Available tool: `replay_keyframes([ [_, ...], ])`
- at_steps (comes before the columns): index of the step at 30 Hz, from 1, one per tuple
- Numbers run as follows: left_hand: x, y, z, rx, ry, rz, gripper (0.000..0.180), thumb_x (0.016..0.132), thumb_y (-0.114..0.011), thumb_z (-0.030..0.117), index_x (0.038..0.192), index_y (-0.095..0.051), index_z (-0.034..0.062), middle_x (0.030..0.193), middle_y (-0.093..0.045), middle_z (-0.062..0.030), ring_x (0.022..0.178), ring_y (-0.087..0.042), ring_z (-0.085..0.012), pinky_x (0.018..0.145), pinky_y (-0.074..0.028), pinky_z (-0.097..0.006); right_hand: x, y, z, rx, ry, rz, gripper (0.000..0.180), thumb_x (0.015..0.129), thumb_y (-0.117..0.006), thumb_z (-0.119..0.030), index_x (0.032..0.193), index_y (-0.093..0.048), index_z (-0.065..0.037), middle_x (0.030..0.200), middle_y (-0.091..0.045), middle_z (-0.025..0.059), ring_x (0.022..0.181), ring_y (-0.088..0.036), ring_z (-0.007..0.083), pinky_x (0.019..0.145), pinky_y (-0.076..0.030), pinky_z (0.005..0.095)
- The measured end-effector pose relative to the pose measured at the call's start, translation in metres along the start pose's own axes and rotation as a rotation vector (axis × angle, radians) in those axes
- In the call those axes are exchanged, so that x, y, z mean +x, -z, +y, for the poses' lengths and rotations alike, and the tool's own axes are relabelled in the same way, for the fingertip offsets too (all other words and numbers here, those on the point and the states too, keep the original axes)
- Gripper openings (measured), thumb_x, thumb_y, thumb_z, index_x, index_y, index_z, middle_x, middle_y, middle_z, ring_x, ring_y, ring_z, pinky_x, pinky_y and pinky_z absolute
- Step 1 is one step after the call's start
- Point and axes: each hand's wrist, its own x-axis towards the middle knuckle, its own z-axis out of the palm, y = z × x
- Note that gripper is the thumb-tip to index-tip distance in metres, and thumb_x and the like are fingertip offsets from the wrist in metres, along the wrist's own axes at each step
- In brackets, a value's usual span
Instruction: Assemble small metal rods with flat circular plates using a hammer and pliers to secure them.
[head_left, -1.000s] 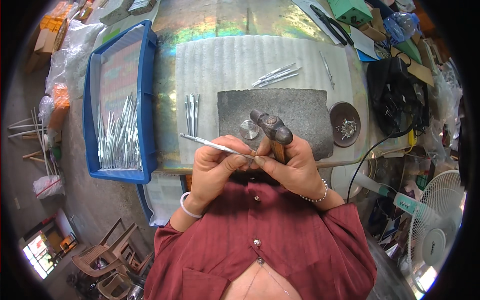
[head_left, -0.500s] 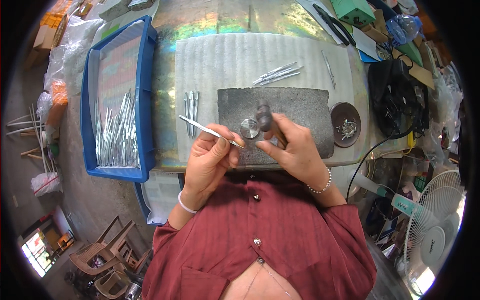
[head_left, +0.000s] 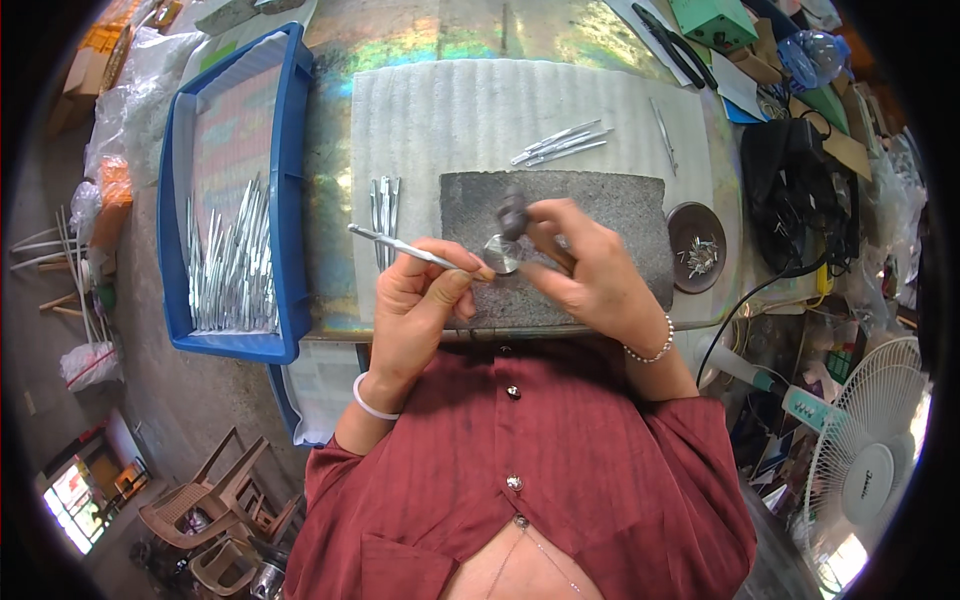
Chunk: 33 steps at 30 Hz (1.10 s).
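A rough grey slab (head_left: 630,205) bears a smooth round metal disc (head_left: 500,260). At the slab's left edge, the left hand (head_left: 418,300) pinches a slender silvery rod (head_left: 400,245) between its fingers; above its middle, the right hand (head_left: 600,272) has fingers wrapped round a wooden-handled hammer (head_left: 514,215), partly hiding the disc. Right of the slab sits a dark bowl (head_left: 695,219); left, a blue tray (head_left: 290,200).

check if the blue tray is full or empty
Partly filled: slim silvery rods cover the near part of the blue tray, while its far part shows only pale lining.
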Motion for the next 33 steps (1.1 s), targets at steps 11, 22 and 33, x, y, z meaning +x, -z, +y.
replay_keyframes([
  [11,0.013,-0.008,-0.01,0.342,-0.086,0.011,0.007,0.088,-0.056,-0.003,0.091,-0.062,-0.0004,0.083,-0.061,-0.002,0.064,-0.052,-0.0049,0.059,-0.044,-0.018,-0.04,0.006,0.016,0.71,-0.287,0.057,0.037,0.094,-0.045,-0.004,0.129,-0.035,-0.002,0.091,-0.053,0.0064,0.052,-0.035,0.0008,0.044,-0.03,0.0155],
  [22,0.013,-0.011,-0.015,0.442,-0.183,0.029,0.007,0.086,-0.056,-0.006,0.09,-0.061,-0.0021,0.083,-0.06,-0.0038,0.068,-0.055,-0.0082,0.062,-0.046,-0.021,-0.039,0.006,0.019,0.448,-0.304,0.033,0.048,0.087,-0.055,0.004,0.132,-0.039,0.0,0.088,-0.054,0.0021,0.079,-0.053,0.0065,0.072,-0.044,0.0214],
  [33,0.012,-0.014,-0.014,0.5,-0.21,0.041,0.008,0.086,-0.055,-0.007,0.09,-0.059,-0.0018,0.084,-0.061,-0.0059,0.069,-0.059,-0.0113,0.061,-0.048,-0.023,-0.039,0.0,0.022,0.41,-0.233,0.159,0.037,0.083,-0.063,-0.006,0.117,-0.05,-0.003,0.078,-0.058,0.0034,0.068,-0.054,0.0072,0.062,-0.046,0.0236],
])
